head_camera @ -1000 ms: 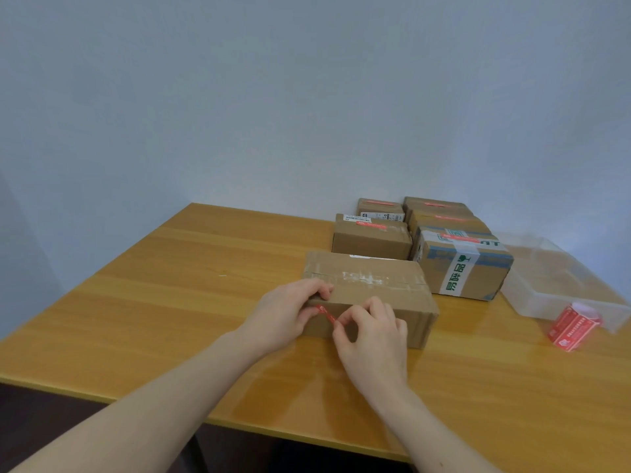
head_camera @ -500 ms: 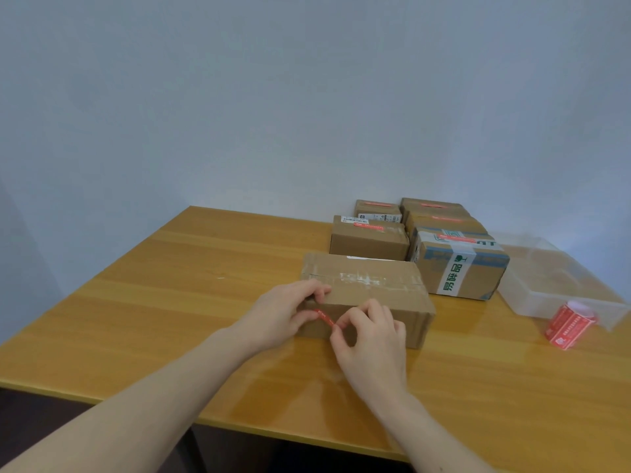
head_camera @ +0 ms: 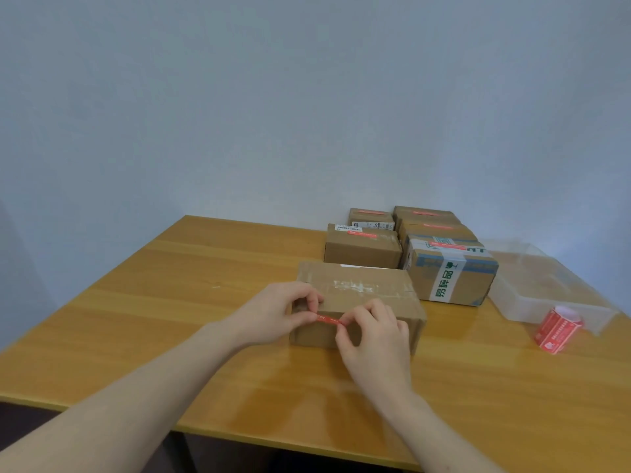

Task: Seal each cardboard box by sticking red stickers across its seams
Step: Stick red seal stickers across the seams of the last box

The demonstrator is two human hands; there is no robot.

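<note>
- Your left hand (head_camera: 273, 310) and right hand (head_camera: 374, 331) pinch the red sticker (head_camera: 329, 319) taut between them, over the near cardboard box (head_camera: 355, 298).
- Keep it level, then press outward from your pinch across the seam.

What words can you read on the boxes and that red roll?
"易碎品", in green on the white tape band of the taped box, read sideways, with a small green symbol above it.
Roll of red stickers: white print, too small to read.
Red sticker pinched between left hand and right hand: print too small to read.
White barcode labels on the back boxes: blurred, unreadable.
</note>
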